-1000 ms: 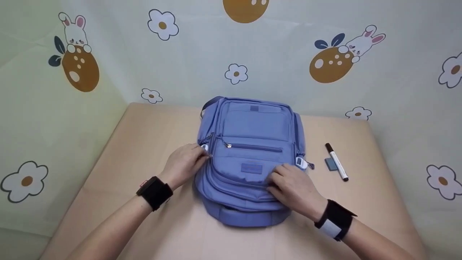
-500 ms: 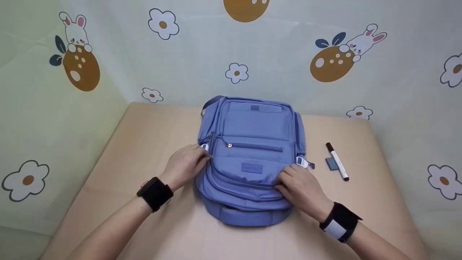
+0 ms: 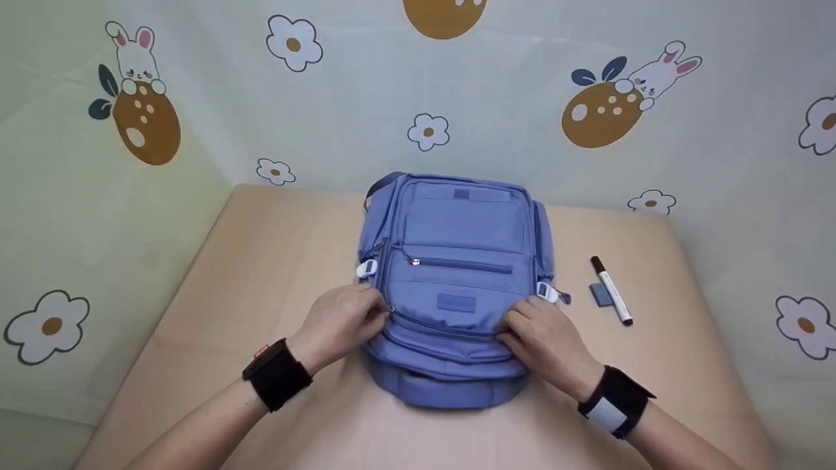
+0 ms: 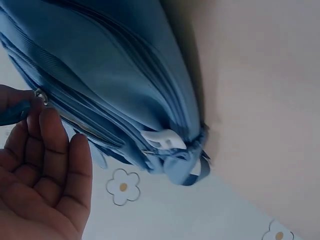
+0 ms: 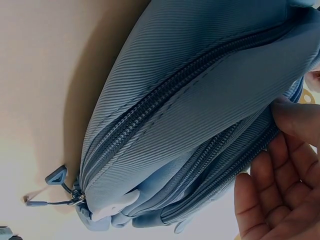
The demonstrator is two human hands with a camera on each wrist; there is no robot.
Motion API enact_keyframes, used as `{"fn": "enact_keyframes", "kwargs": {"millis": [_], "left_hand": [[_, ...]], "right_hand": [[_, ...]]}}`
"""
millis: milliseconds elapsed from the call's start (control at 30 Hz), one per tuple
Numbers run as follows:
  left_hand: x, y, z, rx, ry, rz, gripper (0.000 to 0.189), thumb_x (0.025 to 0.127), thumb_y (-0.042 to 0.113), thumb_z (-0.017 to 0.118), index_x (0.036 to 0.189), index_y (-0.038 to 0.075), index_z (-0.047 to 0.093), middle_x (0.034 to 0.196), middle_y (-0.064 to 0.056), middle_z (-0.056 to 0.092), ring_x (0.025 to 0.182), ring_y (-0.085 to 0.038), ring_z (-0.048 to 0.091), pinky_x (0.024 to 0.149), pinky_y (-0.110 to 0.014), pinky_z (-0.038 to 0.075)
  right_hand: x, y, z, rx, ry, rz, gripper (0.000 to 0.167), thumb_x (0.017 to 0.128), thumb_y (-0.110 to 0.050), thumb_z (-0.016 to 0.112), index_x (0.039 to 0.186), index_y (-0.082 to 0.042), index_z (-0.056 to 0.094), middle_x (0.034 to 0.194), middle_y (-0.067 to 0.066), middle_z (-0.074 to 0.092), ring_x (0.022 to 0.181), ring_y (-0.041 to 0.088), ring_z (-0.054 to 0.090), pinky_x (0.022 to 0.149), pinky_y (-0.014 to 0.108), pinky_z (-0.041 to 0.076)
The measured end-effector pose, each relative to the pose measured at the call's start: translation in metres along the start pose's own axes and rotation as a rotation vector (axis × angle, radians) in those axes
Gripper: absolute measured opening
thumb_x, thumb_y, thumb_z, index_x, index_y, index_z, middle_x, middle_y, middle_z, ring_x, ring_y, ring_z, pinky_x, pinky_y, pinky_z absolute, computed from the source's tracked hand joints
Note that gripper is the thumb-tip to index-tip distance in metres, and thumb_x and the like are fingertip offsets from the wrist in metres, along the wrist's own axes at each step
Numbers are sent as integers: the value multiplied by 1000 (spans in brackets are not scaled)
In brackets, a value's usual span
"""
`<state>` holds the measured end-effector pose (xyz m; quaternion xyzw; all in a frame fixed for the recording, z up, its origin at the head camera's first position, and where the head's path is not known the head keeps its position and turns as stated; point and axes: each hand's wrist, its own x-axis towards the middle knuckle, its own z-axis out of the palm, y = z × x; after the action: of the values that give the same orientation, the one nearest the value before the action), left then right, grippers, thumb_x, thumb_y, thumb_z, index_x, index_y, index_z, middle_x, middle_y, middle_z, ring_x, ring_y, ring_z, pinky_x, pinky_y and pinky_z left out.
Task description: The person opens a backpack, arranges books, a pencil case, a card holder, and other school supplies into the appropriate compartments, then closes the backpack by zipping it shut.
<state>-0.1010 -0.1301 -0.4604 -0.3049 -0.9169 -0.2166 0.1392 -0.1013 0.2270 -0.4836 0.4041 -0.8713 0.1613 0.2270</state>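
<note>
A blue backpack (image 3: pixel 467 225) lies front side up on the table, its carry-handle end toward me. My left hand (image 3: pixel 346 316) is at its left edge, pinching a zipper pull (image 4: pixel 16 114) between thumb and forefinger. The metal zipper slider (image 4: pixel 41 95) shows right at the fingertips in the left wrist view, and the teeth beyond it stand slightly apart. On the near right corner of the front pocket, my right hand (image 3: pixel 545 339) pinches the fabric beside the zipper (image 5: pixel 245 157). Thumb and forefinger meet at that seam in the right wrist view.
Right of the backpack lie a marker (image 3: pixel 612 290) with a dark cap and a small grey-blue block (image 3: pixel 599 295). White buckles (image 3: pixel 367 268) sit on the bag's sides. Patterned cloth walls (image 3: pixel 353 98) stand behind and beside the beige table (image 3: pixel 281 235).
My left hand has slid down the backpack's left edge toward me, the zipper slider moving with it. My right hand shifted a little right along the pocket edge, then stayed still.
</note>
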Motion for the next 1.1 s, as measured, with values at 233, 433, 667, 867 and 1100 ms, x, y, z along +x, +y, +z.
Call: {"fn": "enact_keyframes", "kwargs": {"millis": [233, 433, 667, 867, 1100], "left_hand": [[1, 18, 6, -32, -19, 6, 5, 87, 9, 72, 86, 13, 69, 78, 6, 61, 70, -10, 56, 61, -29, 50], [1, 18, 8, -50, -23, -25, 7, 86, 9, 74, 87, 14, 69, 78, 7, 60, 70, -9, 54, 61, -28, 48], [-1, 18, 8, -70, -33, -61, 9, 86, 9, 75, 86, 16, 69, 79, 8, 59, 71, -9, 53, 62, -28, 48], [-3, 18, 7, -74, -40, -78, 8, 86, 10, 75, 87, 16, 70, 81, 8, 62, 71, -8, 54, 63, -28, 49], [-5, 18, 9, -79, -36, -99, 7, 87, 11, 77, 88, 16, 71, 82, 9, 63, 72, -7, 55, 62, -28, 49]], "right_hand": [[0, 0, -1, 4, 4, 4, 21, 79, -11, 85, 87, -16, 66, 87, -5, 61, 80, 17, 57, 70, 35, 48], [-1, 1, -2, 38, 26, 1, 23, 78, -8, 85, 88, -15, 66, 88, -5, 61, 81, 16, 56, 70, 36, 48], [-7, 13, -12, 55, 6, 19, 23, 79, -11, 86, 91, -14, 67, 92, -5, 61, 85, 17, 57, 73, 37, 48], [-16, 33, -19, 49, 16, 19, 28, 75, -2, 85, 95, -11, 68, 100, 0, 64, 93, 20, 59, 79, 36, 49], [-18, 48, -14, 28, 23, -8, 28, 77, 3, 81, 97, -9, 67, 104, 4, 63, 95, 23, 60, 81, 37, 52]]}}
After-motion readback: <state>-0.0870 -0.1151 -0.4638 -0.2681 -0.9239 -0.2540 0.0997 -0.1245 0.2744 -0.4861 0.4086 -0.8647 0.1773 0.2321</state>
